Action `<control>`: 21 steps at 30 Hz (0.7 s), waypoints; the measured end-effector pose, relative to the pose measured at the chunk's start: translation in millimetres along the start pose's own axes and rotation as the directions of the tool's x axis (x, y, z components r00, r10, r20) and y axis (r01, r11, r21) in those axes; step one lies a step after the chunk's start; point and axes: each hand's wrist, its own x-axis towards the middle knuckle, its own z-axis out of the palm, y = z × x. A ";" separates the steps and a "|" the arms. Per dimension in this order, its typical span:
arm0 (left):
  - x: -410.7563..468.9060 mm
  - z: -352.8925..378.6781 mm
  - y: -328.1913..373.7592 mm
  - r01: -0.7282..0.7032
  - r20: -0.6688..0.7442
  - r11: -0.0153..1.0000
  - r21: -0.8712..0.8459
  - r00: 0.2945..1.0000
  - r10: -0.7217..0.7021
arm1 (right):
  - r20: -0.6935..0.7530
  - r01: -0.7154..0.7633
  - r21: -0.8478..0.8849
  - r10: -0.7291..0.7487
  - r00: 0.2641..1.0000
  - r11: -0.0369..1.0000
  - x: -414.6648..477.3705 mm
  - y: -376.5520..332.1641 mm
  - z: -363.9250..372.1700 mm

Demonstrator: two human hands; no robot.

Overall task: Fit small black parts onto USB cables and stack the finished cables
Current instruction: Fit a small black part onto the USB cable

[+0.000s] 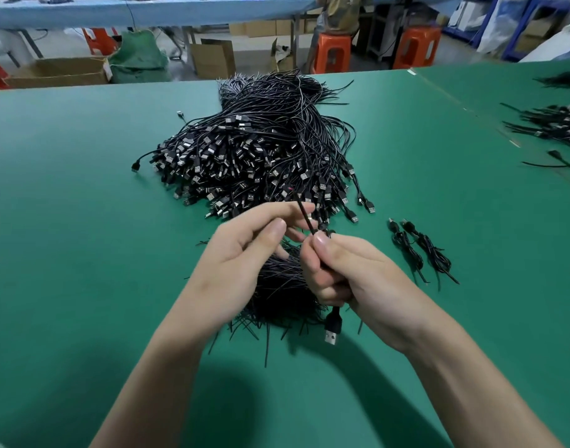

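My right hand point(341, 270) grips a black USB cable point(304, 215); the cable's thin end sticks up from the fist and its USB plug point(332, 328) hangs below it. My left hand point(244, 250) is beside it, its thumb and fingertips closing on the thin end, and whether they hold a small black part I cannot see. A big heap of USB cables point(254, 150) lies just beyond my hands on the green table point(83, 189). Under my hands lies a bundle of thin black wire ends point(277, 295). Two cables point(419, 250) lie side by side to the right.
More black cables point(555, 124) lie at the table's right edge. Beyond the far edge are cardboard boxes point(57, 72), orange stools point(332, 53), a blue bench and a person seated with their back to me.
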 end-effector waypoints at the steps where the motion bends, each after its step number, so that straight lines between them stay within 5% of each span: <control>1: -2.2 1.5 -1.6 0.017 0.052 0.998 -0.066 0.999 -0.014 | -0.004 0.005 0.009 -0.005 1.000 1.000 0.4 -0.9 0.1; 12: 6.6 -9.3 -12.5 0.031 0.172 0.995 -0.100 0.985 -0.014 | 0.239 -0.038 -0.065 0.052 0.970 0.997 -4.2 -2.1 -4.9; 21: 8.8 -4.8 -23.5 0.118 0.064 0.980 -0.163 0.992 -0.109 | 0.111 -0.118 0.085 0.108 0.988 0.989 4.6 10.8 -5.2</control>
